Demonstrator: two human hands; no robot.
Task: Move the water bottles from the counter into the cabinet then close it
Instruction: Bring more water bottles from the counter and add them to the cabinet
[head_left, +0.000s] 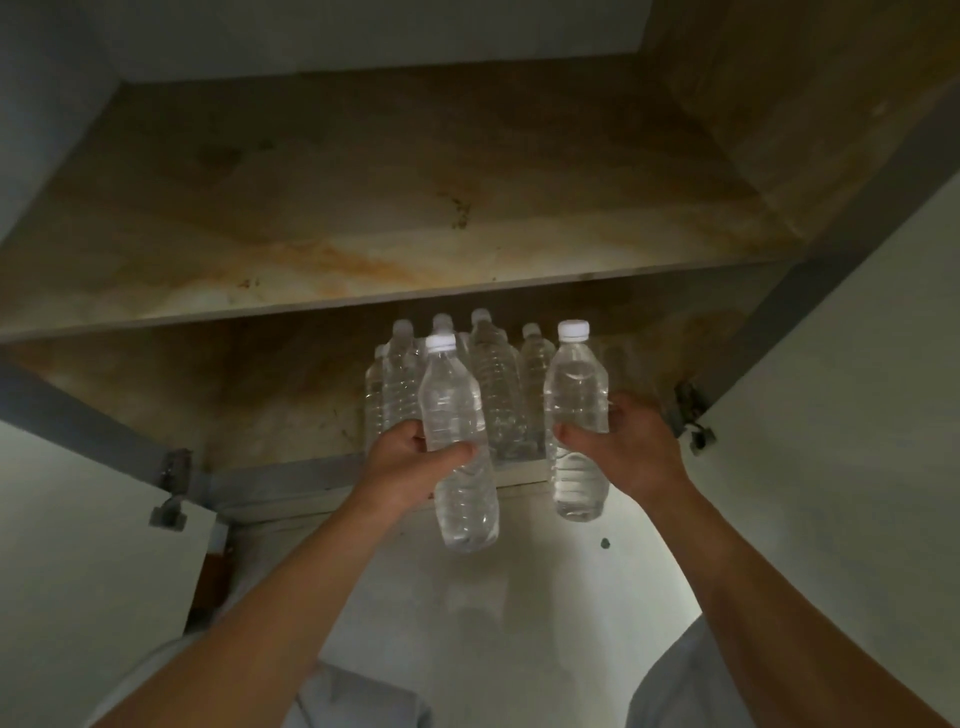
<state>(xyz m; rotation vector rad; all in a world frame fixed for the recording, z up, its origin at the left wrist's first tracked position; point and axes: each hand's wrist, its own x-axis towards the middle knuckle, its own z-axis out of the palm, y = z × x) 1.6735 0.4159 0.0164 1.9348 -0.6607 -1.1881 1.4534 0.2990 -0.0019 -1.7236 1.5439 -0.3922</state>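
I look up into an open wall cabinet (291, 483) with a stained wooden interior. My left hand (410, 462) grips a clear water bottle with a white cap (457, 410) around its middle, upright, just in front of the lower shelf's edge. My right hand (623, 441) holds a second clear water bottle (576, 384) the same way, to the right. Behind them several more water bottles (493, 379) stand close together on the lower shelf. The bottoms of both held bottles hang below the shelf's front edge.
An upper shelf (363, 296) spans the cabinet above the bottles. The left door (78, 519) and the right door (831, 415) stand open on metal hinges (688, 415). A pale wall (519, 597) lies below the cabinet. Bare shelf floor shows left of the bottles.
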